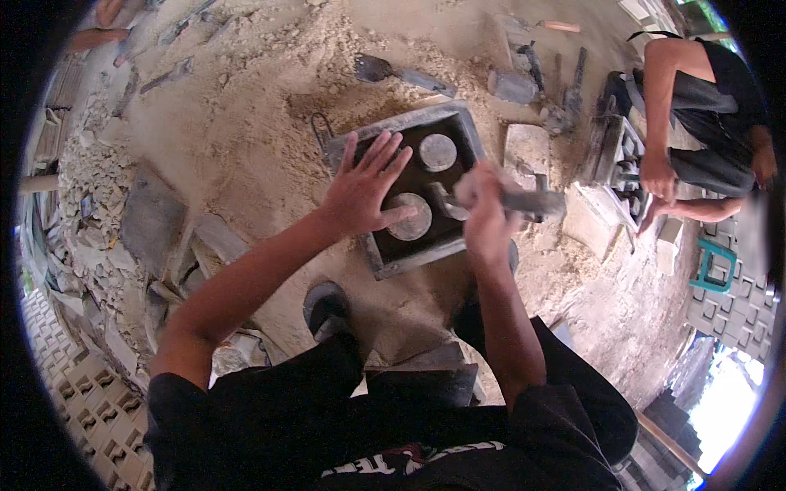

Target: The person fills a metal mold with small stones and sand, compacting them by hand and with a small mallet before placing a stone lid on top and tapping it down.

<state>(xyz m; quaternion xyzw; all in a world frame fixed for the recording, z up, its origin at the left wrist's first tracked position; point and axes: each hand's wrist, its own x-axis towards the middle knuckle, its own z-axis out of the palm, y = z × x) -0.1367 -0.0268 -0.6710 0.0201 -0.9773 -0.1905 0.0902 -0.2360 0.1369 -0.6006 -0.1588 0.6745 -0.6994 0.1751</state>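
Blur at the right hand (489,214), cover under the left hand (368,184), and several shapes cut short.
The right hand's grip and the grey tool (534,202) held in it are smeared, and whether the bent grey piece (450,204) is joined to that tool cannot be told; part of the square tray's rim (471,123) and of the nearer round disc (417,225) is hidden by the left hand, the co-worker's head is left unseen, another arm (98,38) is cut off at upper left, and detail is lost in the glare (729,409).
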